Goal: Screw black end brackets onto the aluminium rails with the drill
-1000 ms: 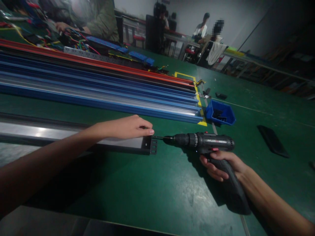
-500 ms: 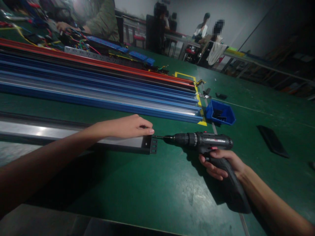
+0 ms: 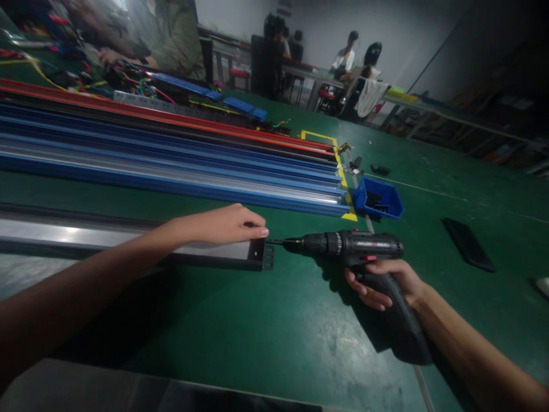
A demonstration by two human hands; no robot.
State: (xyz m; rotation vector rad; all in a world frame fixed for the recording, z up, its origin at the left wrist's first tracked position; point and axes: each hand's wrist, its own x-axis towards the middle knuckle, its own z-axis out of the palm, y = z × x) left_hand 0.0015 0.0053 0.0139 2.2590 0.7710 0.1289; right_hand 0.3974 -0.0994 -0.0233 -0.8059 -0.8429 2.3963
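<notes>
My right hand (image 3: 386, 286) is wrapped round the grip of a black cordless drill (image 3: 371, 246), lying level and pointing left. Its long thin bit (image 3: 278, 241) reaches the black end cap (image 3: 268, 257) of a long metal channel (image 3: 210, 250) with dark rims and a silvery inside. Over the channel's end lies my left hand (image 3: 227, 224), closed on its far rim, with thumb and forefinger at the cap close to the bit's tip. Whether a screw sits at the tip is too small to tell. The other left fingers are mostly hidden behind the channel.
Several blue channels (image 3: 257, 189) and an orange one (image 3: 206, 121) lie beyond. A blue bin (image 3: 380, 197) holding black parts stands right of them; a flat black object (image 3: 468, 244) lies farther right. Wires and blue strips (image 3: 184, 84) are near a person in a green sleeve (image 3: 180, 40).
The camera view has shifted slightly, so the background sits a little differently. My hands, the drill and the channel keep nearly the same positions to one another.
</notes>
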